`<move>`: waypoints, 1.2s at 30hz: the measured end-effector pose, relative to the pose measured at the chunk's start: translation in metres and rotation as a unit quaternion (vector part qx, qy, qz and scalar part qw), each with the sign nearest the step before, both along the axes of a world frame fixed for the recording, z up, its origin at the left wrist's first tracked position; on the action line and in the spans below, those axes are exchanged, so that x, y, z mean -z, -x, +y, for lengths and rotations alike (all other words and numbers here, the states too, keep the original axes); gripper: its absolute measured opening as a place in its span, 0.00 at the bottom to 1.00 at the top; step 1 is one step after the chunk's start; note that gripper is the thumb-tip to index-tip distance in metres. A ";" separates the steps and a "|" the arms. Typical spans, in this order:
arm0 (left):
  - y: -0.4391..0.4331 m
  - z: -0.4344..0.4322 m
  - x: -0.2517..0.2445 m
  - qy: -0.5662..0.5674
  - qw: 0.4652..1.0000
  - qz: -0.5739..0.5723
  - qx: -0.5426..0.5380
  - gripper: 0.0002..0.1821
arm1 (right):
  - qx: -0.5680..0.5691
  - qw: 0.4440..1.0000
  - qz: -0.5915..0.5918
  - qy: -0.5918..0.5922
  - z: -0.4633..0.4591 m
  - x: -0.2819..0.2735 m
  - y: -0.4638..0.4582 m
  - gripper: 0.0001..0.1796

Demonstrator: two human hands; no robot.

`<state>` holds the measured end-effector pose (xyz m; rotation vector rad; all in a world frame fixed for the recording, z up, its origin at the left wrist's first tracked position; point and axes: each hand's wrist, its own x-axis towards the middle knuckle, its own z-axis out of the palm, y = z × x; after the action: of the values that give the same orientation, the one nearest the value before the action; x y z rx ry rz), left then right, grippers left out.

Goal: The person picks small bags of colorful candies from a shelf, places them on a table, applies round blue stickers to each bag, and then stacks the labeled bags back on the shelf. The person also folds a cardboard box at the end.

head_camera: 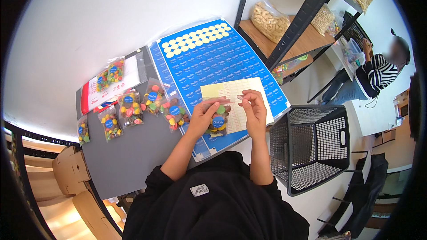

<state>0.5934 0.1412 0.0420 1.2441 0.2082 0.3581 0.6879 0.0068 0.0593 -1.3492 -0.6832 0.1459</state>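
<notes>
My left hand (202,117) grips the upper edge of a clear zip bag (218,124) of colourful candies with a round blue sticker on its front. To its right, my right hand (255,110) is raised with a small white label (240,97) pinched at the thumb and fingertips. Under both hands lies a pale yellow sheet of small printed labels (236,120). That sheet rests on a large blue sheet of round stickers (208,60), whose far rows show pale circles where stickers have been peeled off.
Several filled candy bags (130,108) lie left on the grey table (116,163), two of them on a red-and-white package (111,88). A black plastic crate (310,146) stands right of the table. Shelving (293,43) holds bagged snacks (269,21). A person (377,70) sits farther right.
</notes>
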 end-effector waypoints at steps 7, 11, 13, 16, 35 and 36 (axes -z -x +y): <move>0.001 0.000 0.000 -0.022 0.999 0.038 0.031 0.17 | -0.063 0.990 0.015 0.121 -0.009 0.007 -0.004 0.05; 0.002 0.000 -0.002 -0.023 0.997 0.054 0.041 0.18 | -0.075 0.989 0.058 0.114 -0.009 0.011 -0.004 0.05; 0.002 0.000 -0.004 -0.007 0.998 0.047 0.043 0.18 | -0.070 0.989 0.067 0.112 -0.008 0.010 -0.004 0.04; 0.002 0.001 -0.001 -0.005 0.997 0.057 0.051 0.17 | -0.066 0.989 0.081 0.108 -0.008 0.010 -0.003 0.04; 0.002 -0.001 -0.004 -0.014 0.996 0.050 0.069 0.18 | -0.011 0.990 0.035 0.140 -0.004 0.006 -0.001 0.05; 0.003 0.000 -0.004 -0.017 0.996 0.050 0.070 0.18 | -0.007 0.990 0.028 0.137 -0.003 0.005 -0.001 0.05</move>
<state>0.5909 0.1408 0.0457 1.3042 0.2006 0.1792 0.6890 0.0034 0.0539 -1.5960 -0.6424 0.2964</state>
